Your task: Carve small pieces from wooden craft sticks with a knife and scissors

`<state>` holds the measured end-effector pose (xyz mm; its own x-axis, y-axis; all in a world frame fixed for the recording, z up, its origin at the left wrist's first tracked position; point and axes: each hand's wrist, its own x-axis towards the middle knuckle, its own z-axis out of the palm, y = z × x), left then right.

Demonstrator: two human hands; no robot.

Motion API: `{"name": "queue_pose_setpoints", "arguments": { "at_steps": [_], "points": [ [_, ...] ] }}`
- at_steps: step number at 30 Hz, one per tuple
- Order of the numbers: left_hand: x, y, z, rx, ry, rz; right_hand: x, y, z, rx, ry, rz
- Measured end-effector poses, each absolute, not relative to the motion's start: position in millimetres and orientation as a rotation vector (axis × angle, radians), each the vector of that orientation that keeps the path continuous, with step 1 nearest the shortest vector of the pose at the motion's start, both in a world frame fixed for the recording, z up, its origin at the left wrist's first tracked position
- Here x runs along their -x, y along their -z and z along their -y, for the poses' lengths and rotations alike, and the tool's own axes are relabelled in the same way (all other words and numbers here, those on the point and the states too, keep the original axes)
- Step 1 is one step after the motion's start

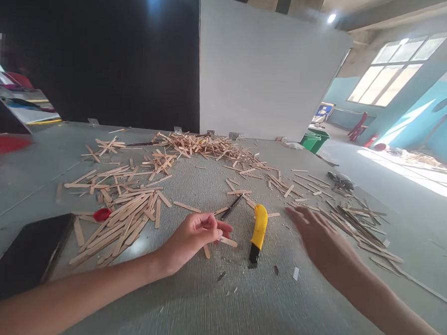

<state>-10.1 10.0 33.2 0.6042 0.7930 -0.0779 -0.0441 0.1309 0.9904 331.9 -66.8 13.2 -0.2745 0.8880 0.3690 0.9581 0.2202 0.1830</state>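
Observation:
My left hand [195,236] rests on the grey table [201,306], fingers curled in a pinch on a short wooden stick [227,241] that pokes out to the right. A yellow utility knife [258,233] lies just right of it, blade end toward me. My right hand [317,237] hovers flat beyond the knife, fingers stretched out and slightly blurred, holding nothing. A dark pen [232,207] lies just behind the left hand.
Heaps of wooden craft sticks [123,212] cover the table's left, back [205,145] and right [355,222]. A black tablet [24,257] lies at the near left, a small red piece [101,214] beside the sticks. Black and white panels stand behind the table.

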Motion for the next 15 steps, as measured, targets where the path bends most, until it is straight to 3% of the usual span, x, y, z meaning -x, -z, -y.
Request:
{"name": "queue_pose_setpoints", "arguments": {
  "at_steps": [7, 15],
  "points": [
    [9.3, -23.0, -11.1, -1.142, -0.647, -0.672, -276.9, -8.9, 25.1, 1.354, 0.47, 2.661],
    [11.1, -16.9, -14.1, -0.998, -0.592, -0.624, -292.3, -35.8, 24.9, 1.493, 0.247, 2.281]
  ]
}}
